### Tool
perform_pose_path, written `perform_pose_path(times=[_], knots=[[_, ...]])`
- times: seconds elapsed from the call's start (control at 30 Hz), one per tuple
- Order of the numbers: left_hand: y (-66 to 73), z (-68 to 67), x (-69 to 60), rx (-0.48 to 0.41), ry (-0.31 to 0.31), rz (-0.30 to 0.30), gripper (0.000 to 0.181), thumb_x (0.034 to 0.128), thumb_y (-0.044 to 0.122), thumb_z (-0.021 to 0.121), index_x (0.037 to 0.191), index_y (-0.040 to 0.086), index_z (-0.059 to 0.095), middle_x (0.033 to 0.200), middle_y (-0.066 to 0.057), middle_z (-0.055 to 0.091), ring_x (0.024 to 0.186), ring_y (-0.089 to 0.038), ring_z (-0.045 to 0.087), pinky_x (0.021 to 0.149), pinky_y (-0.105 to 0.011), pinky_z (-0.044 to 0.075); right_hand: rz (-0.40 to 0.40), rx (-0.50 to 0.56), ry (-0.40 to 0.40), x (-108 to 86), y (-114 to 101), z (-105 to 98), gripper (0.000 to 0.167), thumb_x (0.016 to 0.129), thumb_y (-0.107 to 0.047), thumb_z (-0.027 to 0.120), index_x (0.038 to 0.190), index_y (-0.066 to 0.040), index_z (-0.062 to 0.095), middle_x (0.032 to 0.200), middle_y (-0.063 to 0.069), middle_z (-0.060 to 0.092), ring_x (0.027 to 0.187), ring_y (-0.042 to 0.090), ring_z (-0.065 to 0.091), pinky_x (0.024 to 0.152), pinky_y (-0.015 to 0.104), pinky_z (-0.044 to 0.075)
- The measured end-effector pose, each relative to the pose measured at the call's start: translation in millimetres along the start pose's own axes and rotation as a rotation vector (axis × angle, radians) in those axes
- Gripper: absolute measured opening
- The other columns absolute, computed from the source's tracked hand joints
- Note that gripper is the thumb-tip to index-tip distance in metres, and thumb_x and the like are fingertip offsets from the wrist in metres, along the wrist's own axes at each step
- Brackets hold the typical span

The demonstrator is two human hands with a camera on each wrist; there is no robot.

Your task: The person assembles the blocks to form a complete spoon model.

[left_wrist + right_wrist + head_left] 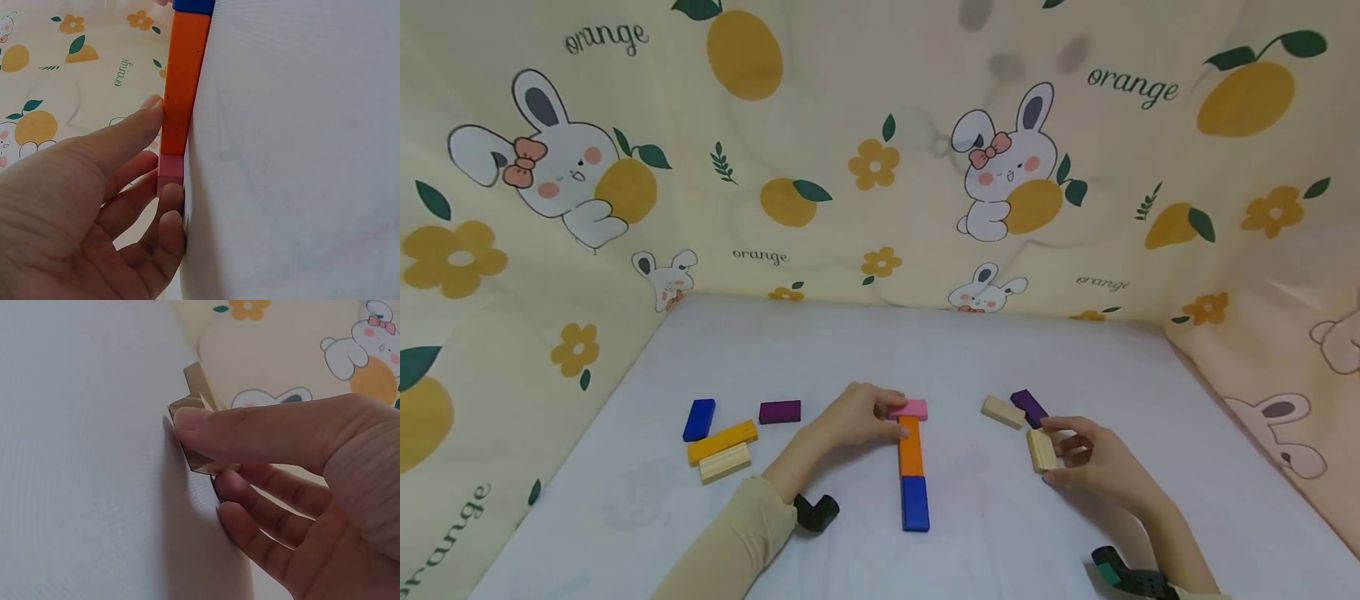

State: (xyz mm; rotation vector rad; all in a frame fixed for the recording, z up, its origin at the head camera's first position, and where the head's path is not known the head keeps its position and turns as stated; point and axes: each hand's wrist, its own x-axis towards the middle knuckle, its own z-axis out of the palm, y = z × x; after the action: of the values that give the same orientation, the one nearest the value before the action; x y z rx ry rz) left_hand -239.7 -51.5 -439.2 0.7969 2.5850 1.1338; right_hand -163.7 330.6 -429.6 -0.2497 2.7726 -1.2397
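My left hand: fingers bent about pink block, thumb against orange block. My right hand: thumb and fingertips pinch pale wooden block, remaining fingers loosely bent. Pink block lies crosswise at far end of orange block; blue block at near end, all on white surface. Blocks presumably light, stiff, hardly fragile, smooth enough to slide; best hold likely opposite long sides. Purple block just beyond wooden block.
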Motion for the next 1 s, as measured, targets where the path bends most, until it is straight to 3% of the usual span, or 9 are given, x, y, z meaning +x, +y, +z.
perform_pose_path(times=[0.63, 0.8, 1.0], knots=[[1.6, 3.2, 0.5, 0.023, 0.000, -0.015, 0.050, 0.0840, 0.039, 0.079, 0.128, 0.018, 0.068, 0.119, 0.008, 0.067, 0.081, -0.013, 0.055, 0.071, -0.026, 0.049, 0.051, -0.062, -0.003, -4.0, -4, 5, 0.076, 0.068, -0.023, 0.092, 0.132, -0.005, 0.056, 0.112, 0.012, 0.061, 0.093, 0.025, 0.060, 0.077, 0.032, 0.053], [1.7, 2.2, 0.2, 0.016, 0.000, -0.019, 0.050, 0.0839, 0.038, 0.079, 0.128, 0.018, 0.068, 0.115, 0.007, 0.068, 0.081, -0.013, 0.056, 0.070, -0.026, 0.049, 0.000, -0.075, 0.003, -2.7, -18, 10, 0.079, 0.064, -0.025, 0.093, 0.131, -0.003, 0.057, 0.109, 0.008, 0.063, 0.097, 0.024, 0.059, 0.078, 0.031, 0.053], [1.8, 1.1, 0.2, 0.012, 0.009, -0.007, 0.050, 0.0838, 0.038, 0.079, 0.128, 0.017, 0.069, 0.117, 0.007, 0.067, 0.082, -0.012, 0.056, 0.071, -0.026, 0.049, -0.059, -0.013, 0.004, -5.7, -42, 28, 0.081, 0.063, -0.020, 0.094, 0.132, -0.004, 0.056, 0.112, 0.008, 0.061, 0.101, 0.025, 0.057, 0.081, 0.034, 0.053]])
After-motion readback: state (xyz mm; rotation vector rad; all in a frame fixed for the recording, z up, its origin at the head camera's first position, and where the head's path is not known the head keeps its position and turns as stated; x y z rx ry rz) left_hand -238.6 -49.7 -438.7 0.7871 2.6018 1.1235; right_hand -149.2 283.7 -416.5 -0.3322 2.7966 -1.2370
